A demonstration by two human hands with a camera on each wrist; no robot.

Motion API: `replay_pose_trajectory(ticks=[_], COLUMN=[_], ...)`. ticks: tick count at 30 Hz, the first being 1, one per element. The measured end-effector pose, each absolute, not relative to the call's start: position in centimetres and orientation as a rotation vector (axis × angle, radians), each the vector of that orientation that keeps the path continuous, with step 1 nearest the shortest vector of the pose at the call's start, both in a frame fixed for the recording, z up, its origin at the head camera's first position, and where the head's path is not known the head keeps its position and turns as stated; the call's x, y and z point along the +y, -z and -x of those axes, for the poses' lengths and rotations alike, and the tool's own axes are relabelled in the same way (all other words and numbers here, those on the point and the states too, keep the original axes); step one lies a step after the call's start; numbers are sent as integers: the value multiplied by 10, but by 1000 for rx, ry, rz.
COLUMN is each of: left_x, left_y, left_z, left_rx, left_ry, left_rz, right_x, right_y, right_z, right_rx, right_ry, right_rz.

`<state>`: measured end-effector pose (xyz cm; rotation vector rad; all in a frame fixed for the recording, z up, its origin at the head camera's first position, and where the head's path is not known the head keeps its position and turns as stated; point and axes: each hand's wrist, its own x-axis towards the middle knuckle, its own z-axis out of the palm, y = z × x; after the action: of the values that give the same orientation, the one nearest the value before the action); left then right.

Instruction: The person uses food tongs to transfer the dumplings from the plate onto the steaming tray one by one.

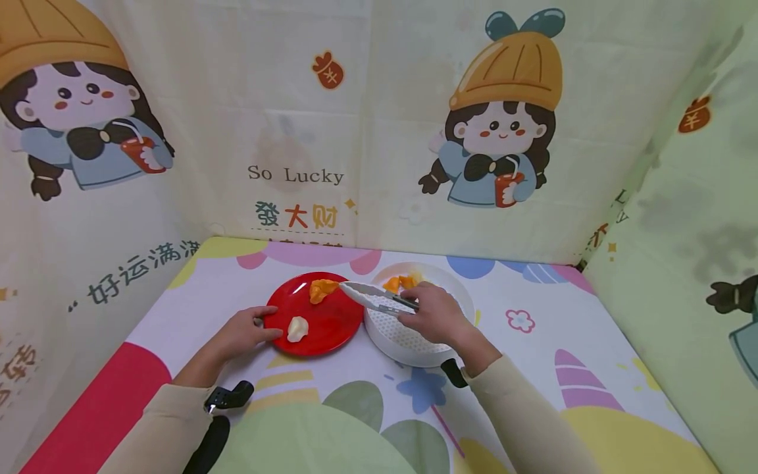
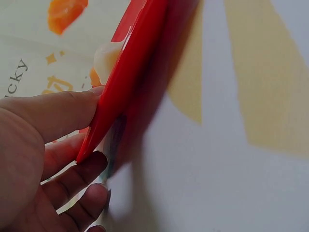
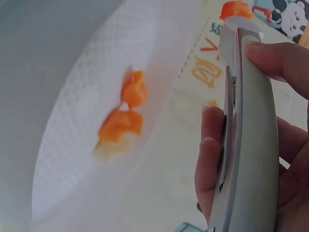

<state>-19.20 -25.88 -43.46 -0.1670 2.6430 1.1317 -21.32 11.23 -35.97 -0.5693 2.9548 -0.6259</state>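
Note:
My left hand (image 1: 245, 332) pinches the near left rim of a red plate (image 1: 331, 329), thumb on top and fingers beneath, as the left wrist view shows. A pale, dumpling-shaped piece (image 1: 298, 328) lies on the plate. My right hand (image 1: 435, 313) grips a pair of metal tongs (image 3: 251, 135) with whitish tips. At those tips, over the plate's far side, is an orange dumpling-like piece (image 1: 323, 289). In the left wrist view this orange piece (image 2: 67, 13) appears raised off the plate. Below the right hand stands a white round steamer basket (image 1: 385, 345) with a perforated bottom.
Inside the basket, toward its far side, lie orange pieces (image 3: 123, 122) and a pale yellow piece (image 3: 113, 148). Basket and plate stand side by side on a patterned tablecloth (image 1: 503, 368). Printed cloth walls (image 1: 379, 131) rise behind and at both sides.

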Motion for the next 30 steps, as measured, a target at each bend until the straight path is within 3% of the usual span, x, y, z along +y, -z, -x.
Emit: replay_pose_trajectory(ticks=[30], left_x=[-259], left_y=[437], left_z=[193], left_rx=[2631], left_ry=[-1146], left_rz=[190], right_x=[220], right_y=[371], right_z=[214], right_rx=[3083], right_ry=[558], right_rz=[421])
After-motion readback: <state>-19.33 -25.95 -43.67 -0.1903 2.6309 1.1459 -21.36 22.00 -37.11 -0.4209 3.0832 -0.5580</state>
